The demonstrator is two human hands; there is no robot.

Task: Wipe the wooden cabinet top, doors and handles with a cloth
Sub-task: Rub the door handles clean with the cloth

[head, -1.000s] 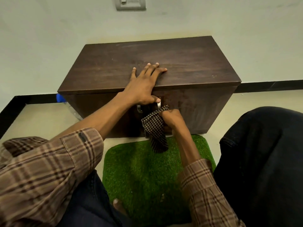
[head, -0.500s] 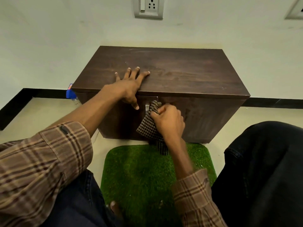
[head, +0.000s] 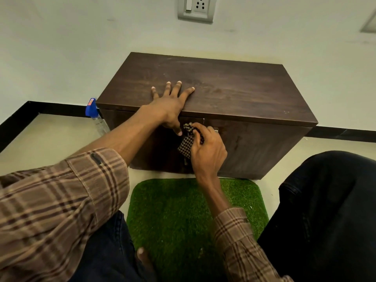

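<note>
A dark wooden cabinet (head: pixel 234 92) stands against the pale wall in the middle of the frame, its top bare except for the left hand (head: pixel 171 102), which lies flat and open on the front edge left of centre, fingers spread, thumb hooked down over the edge onto the door front. It holds nothing.

Just below, at the seam between the two doors, the right hand (head: pixel 207 149) is closed around a bunched checked cloth (head: pixel 188 142) (dark and cream, small check), pressing it against the upper part of the door front. A sliver of a metal handle (head: pixel 216 129) shows just beside the knuckles; the handle under the cloth is hidden.

At the left end of the cabinet, a spray bottle with a blue head (head: pixel 92 110) stands on the floor. A green artificial-grass mat (head: pixel 183 216) lies in the lower centre, in front of the cabinet. A wall socket (head: pixel 195 9) sits at the top.
</note>
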